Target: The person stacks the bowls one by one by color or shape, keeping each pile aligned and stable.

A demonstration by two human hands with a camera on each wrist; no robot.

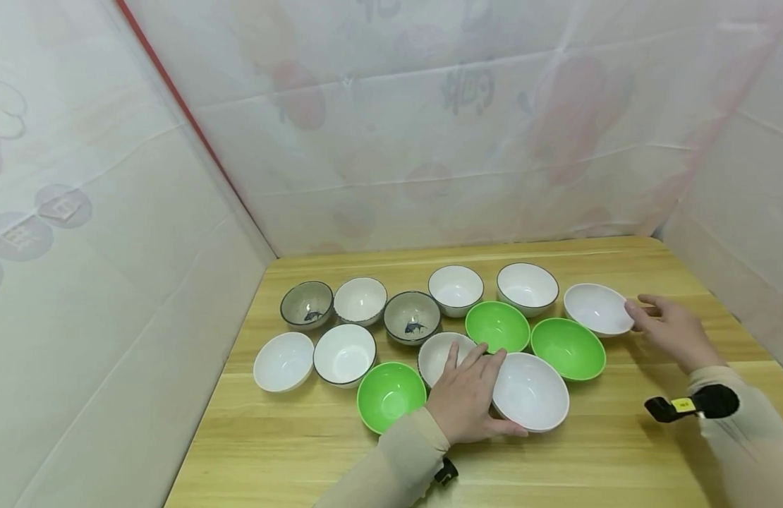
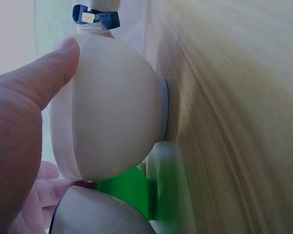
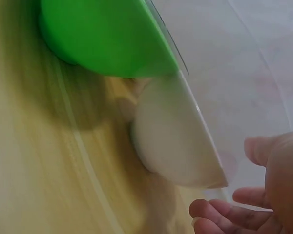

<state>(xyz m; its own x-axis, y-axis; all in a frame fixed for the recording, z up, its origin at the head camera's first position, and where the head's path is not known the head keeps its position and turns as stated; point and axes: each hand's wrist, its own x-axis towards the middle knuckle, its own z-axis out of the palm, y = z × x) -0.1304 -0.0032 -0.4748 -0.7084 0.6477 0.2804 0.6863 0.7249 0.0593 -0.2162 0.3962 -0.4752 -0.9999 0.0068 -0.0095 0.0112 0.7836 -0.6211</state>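
My left hand (image 1: pixel 466 401) holds the rim of a plain white bowl (image 1: pixel 532 392) at the front, thumb on its near side and fingers at its far left. In the left wrist view, the thumb lies on the rim of that white bowl (image 2: pixel 112 107). My right hand (image 1: pixel 674 333) is beside another white bowl (image 1: pixel 597 309) at the back right. The right wrist view shows a gap between this bowl (image 3: pixel 178 136) and the loosely bent fingers (image 3: pixel 229 214). A green bowl (image 1: pixel 568 349) stands between the two white ones.
Left of my left hand are a green bowl (image 1: pixel 390 396), a speckled bowl (image 1: pixel 437 355) and several white bowls, one dark-rimmed (image 1: pixel 345 354). Grey fish-patterned bowls (image 1: pixel 413 317) stand farther back. Fabric walls (image 1: pixel 429 141) enclose the wooden table (image 1: pixel 271 451) at the back and sides.
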